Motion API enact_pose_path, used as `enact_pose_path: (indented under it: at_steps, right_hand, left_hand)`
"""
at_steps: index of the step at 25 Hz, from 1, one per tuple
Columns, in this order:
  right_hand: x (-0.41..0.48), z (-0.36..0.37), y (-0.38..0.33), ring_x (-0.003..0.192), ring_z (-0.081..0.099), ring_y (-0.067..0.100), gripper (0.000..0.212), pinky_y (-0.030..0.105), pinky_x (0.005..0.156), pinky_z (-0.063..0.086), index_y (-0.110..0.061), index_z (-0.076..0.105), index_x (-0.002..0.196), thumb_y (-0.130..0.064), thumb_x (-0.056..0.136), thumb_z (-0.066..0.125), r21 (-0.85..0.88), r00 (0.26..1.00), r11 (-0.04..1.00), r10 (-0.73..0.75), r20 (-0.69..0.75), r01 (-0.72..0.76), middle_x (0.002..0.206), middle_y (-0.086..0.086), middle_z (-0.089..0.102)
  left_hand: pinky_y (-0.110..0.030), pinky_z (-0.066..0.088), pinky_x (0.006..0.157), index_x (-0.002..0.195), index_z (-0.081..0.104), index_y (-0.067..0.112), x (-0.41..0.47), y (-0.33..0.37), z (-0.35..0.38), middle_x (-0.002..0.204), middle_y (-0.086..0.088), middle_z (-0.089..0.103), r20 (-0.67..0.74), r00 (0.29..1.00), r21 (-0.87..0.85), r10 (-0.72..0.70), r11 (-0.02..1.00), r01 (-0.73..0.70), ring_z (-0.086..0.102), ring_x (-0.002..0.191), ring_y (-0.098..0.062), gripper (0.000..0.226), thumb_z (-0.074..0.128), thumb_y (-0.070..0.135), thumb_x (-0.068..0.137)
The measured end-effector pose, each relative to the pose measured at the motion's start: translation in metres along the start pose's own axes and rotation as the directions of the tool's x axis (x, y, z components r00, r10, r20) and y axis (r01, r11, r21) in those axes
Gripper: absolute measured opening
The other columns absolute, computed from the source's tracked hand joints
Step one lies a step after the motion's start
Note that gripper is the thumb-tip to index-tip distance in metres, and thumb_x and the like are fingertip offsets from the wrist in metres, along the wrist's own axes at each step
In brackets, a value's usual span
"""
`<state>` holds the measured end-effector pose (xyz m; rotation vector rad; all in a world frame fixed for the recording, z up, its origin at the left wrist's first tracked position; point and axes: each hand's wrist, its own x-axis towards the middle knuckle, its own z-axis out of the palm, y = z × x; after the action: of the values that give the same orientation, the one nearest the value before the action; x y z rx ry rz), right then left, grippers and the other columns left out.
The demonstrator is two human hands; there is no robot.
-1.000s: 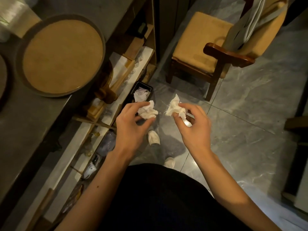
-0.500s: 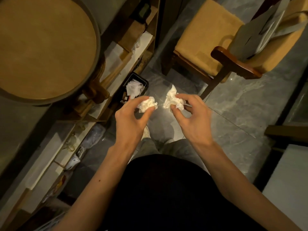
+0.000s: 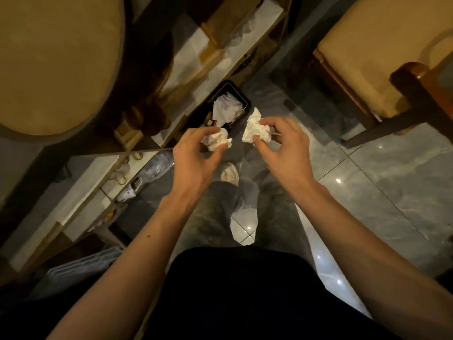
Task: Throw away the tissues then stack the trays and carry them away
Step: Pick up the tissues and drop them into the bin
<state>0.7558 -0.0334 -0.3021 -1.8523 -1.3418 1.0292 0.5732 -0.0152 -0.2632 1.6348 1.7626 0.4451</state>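
My left hand [image 3: 196, 153] pinches a crumpled white tissue [image 3: 218, 141] between thumb and fingers. My right hand [image 3: 282, 148] grips a second crumpled tissue [image 3: 255, 130]. Both hands hover side by side above the floor, just short of a small black bin [image 3: 242, 99] that holds white paper. A round tray [image 3: 56, 62] with a tan inside and dark rim lies on the counter at the upper left.
Open wooden shelves [image 3: 196, 57] with bottles and clutter run under the counter on the left. A wooden armchair [image 3: 382, 57] with a tan cushion stands at the upper right. Grey glossy floor tiles [image 3: 382, 192] spread on the right, and my shoe [image 3: 229, 171] shows below the hands.
The view has moved closer to the bin and the counter. Both hands still hold their tissues and now sit nearer the bin's edge.
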Motion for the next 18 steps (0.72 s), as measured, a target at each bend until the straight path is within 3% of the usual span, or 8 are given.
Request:
enact_pose_path:
  at_steps: [2,6,10,15,18]
  right_hand:
    - [0.025,0.012,0.025,0.093,0.053,0.006,0.029,0.01,0.08,0.043,-0.014,0.064,0.113,-0.019,0.084,0.07,-0.003,0.999,1.0,-0.005,0.039,0.005,0.109,0.005,0.058]
    - [0.067,0.046,0.073,0.097,0.058,0.017,0.031,0.022,0.083,0.046,-0.011,0.063,0.114,-0.018,0.085,0.068,-0.025,0.995,0.998,0.054,0.086,-0.052,0.113,0.01,0.055]
    - [0.102,0.095,0.119,0.092,0.06,0.021,0.029,0.038,0.085,0.053,-0.011,0.063,0.112,-0.017,0.084,0.068,-0.017,0.988,0.994,0.112,0.108,-0.11,0.11,0.012,0.055]
    - [0.135,0.163,0.16,0.096,0.058,0.024,0.028,0.03,0.085,0.05,-0.009,0.062,0.114,-0.013,0.087,0.066,-0.034,0.974,0.989,0.146,0.172,-0.142,0.112,0.014,0.053]
    - [0.156,0.196,0.182,0.104,0.056,0.025,0.03,0.022,0.082,0.041,-0.008,0.061,0.117,-0.011,0.087,0.063,-0.096,0.968,0.99,0.123,0.22,-0.104,0.119,0.016,0.052]
  left_hand:
    - [-0.017,0.05,0.082,0.116,0.067,0.017,0.02,-0.013,0.022,0.116,-0.002,0.062,-0.02,0.998,0.043,-0.065,0.997,0.066,0.057,0.095,-0.004,0.032,0.069,0.03,0.086]
    - [0.0,0.043,0.075,0.117,0.067,0.014,0.06,-0.055,0.062,0.116,-0.003,0.062,-0.014,0.982,-0.019,-0.187,0.982,0.187,0.059,0.098,-0.006,0.035,0.07,0.031,0.086]
    - [-0.001,0.045,0.07,0.115,0.065,0.007,0.1,-0.112,0.102,0.106,-0.003,0.068,0.021,0.968,-0.077,-0.249,0.965,0.25,0.063,0.091,-0.007,0.035,0.073,0.021,0.084]
    - [0.0,0.042,0.065,0.109,0.064,0.0,0.142,-0.181,0.143,0.102,-0.008,0.066,0.07,0.943,-0.013,-0.326,0.945,0.328,0.06,0.091,-0.013,0.029,0.072,0.012,0.084]
    - [-0.009,0.047,0.074,0.107,0.064,-0.002,0.166,-0.215,0.169,0.102,-0.01,0.067,0.083,0.926,0.028,-0.369,0.929,0.368,0.064,0.095,-0.021,0.031,0.074,0.012,0.081]
